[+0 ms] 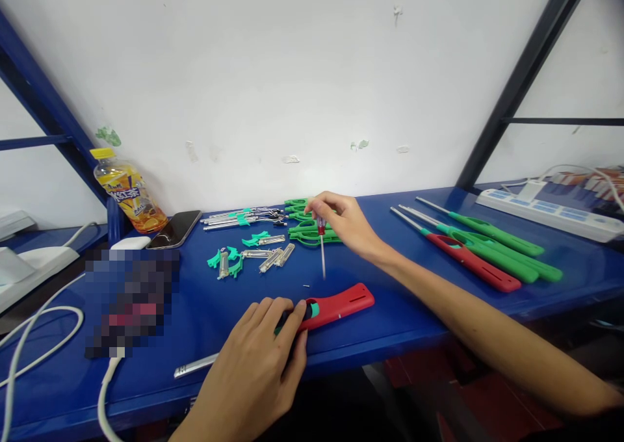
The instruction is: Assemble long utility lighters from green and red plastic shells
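Observation:
My left hand (260, 351) lies closed over the middle of a long red lighter (341, 304) that rests on the blue table (429, 299); its metal nozzle (195, 366) sticks out to the left of the hand. My right hand (344, 221) pinches a small screwdriver with a red handle (322, 247), tip pointing down, just above the table behind the lighter. A tiny screw (306, 286) lies on the table near the tip. Green lighter shells (307, 224) lie right beside my right hand.
Loose metal tubes and teal parts (248, 244) lie in the middle. Assembled green and red lighters (480, 250) lie at right, a power strip (550, 211) behind them. A drink bottle (127, 192), a phone (175, 229) and white cables (43, 338) are at left.

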A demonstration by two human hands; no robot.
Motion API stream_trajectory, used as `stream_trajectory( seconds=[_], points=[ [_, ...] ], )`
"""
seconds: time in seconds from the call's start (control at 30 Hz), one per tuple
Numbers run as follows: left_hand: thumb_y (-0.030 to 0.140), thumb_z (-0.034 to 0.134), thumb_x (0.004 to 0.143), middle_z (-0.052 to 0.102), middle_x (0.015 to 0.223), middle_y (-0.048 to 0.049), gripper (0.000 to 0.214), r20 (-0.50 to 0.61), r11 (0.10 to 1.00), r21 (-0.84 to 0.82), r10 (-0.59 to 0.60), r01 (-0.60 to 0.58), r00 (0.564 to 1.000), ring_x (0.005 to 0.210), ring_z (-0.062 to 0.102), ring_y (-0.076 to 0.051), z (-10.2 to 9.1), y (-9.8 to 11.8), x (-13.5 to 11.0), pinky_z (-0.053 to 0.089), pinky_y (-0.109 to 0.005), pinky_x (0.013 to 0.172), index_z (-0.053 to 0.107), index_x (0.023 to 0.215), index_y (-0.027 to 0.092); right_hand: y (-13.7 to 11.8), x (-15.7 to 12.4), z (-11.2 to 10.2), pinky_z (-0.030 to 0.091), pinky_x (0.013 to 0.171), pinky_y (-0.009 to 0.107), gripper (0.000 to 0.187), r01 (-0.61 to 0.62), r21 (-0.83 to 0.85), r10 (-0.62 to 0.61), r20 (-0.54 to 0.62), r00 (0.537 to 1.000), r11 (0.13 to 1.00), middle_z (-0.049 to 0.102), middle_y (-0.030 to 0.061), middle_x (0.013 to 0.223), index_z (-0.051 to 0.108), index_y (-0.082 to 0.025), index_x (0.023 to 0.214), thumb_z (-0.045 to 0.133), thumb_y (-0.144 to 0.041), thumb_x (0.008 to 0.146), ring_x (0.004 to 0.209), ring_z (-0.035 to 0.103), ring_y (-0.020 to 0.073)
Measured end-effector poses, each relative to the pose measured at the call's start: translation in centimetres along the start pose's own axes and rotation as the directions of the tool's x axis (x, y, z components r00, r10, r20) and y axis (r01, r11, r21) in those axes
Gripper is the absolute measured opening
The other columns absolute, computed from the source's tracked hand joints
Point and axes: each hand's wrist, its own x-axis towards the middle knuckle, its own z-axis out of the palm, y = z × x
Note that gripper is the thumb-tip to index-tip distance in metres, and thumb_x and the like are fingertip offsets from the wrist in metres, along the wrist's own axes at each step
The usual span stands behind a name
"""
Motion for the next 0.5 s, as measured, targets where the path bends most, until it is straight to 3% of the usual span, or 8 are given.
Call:
stream_trajectory(
  seconds=[0.1, 0.17, 0.27, 0.33, 0.4, 0.5],
  points=[
    [0.015, 0.047, 0.103, 0.070, 0.112, -0.0124, 0.035, 0.015, 1.000, -0.004, 0.002, -0.002, 1.000, 0.096, 0.069, -0.029, 0.1, -0.1, 0.0, 0.059, -0.048, 0.086, 0.062, 0.134, 0.012, -0.9, 0.2, -1.0, 0.042, 0.062, 0.028, 0.049, -0.002, -0.011, 0.003, 0.110, 0.994, 1.000, 0.063, 0.0011, 0.077, 0.066, -0.022, 0.101, 0.039, -0.062, 0.108, 0.066, 0.053, 0.0142],
    [0.015, 0.047, 0.103, 0.070, 0.111, -0.0122, 0.035, 0.009, 1.000, -0.002, 0.004, -0.004, 1.000, 0.095, 0.069, -0.029, 0.1, -0.1, 0.1, 0.059, -0.047, 0.086, 0.062, 0.134, 0.012, -1.5, 0.2, -1.4, 0.040, 0.061, 0.029, 0.048, -0.001, -0.033, 0.009, 0.229, 0.973, 0.999, 0.065, 0.0016, 0.079, 0.067, -0.022, 0.102, 0.038, -0.061, 0.109, 0.065, 0.051, 0.0141],
    [0.016, 0.047, 0.103, 0.070, 0.111, -0.0115, 0.035, -0.009, 1.000, 0.004, 0.004, -0.004, 1.000, 0.096, 0.069, -0.028, 0.1, -0.1, 0.0, 0.058, -0.046, 0.088, 0.063, 0.134, 0.013, -1.7, -0.2, -1.4, 0.041, 0.067, 0.028, 0.030, 0.027, -0.099, 0.021, 0.461, 0.887, 0.995, 0.069, 0.0020, 0.092, 0.074, -0.023, 0.096, 0.067, -0.052, 0.098, 0.076, 0.055, 0.0156],
    [0.016, 0.046, 0.103, 0.071, 0.112, -0.0111, 0.035, -0.017, 1.000, 0.007, 0.001, -0.001, 1.000, 0.096, 0.069, -0.028, 0.1, -0.1, 0.0, 0.057, -0.046, 0.089, 0.063, 0.133, 0.014, -1.4, -0.5, -1.0, 0.041, 0.068, 0.028, 0.022, 0.052, -0.154, 0.049, 0.584, 0.810, 0.987, 0.068, 0.0002, 0.088, 0.078, -0.023, 0.093, 0.083, -0.043, 0.086, 0.078, 0.056, 0.0164],
    [0.016, 0.046, 0.103, 0.071, 0.111, -0.0109, 0.035, -0.016, 1.000, 0.004, -0.003, 0.003, 1.000, 0.096, 0.069, -0.028, 0.0, -0.1, 0.0, 0.057, -0.045, 0.089, 0.063, 0.133, 0.015, -0.8, -0.7, -0.7, 0.040, 0.066, 0.027, 0.024, 0.069, -0.200, 0.082, 0.660, 0.746, 0.977, 0.063, -0.0012, 0.083, 0.080, -0.023, 0.094, 0.088, -0.040, 0.080, 0.076, 0.055, 0.0160],
    [0.016, 0.045, 0.103, 0.070, 0.109, -0.0108, 0.035, -0.007, 1.000, -0.003, -0.002, 0.002, 1.000, 0.093, 0.068, -0.027, 0.0, 0.0, 0.1, 0.057, -0.045, 0.087, 0.062, 0.134, 0.013, 0.1, -0.9, -0.3, 0.039, 0.063, 0.026, 0.027, 0.077, -0.238, 0.117, 0.705, 0.700, 0.968, 0.060, -0.0020, 0.082, 0.082, -0.022, 0.099, 0.089, -0.040, 0.080, 0.073, 0.055, 0.0151]
  ],
)
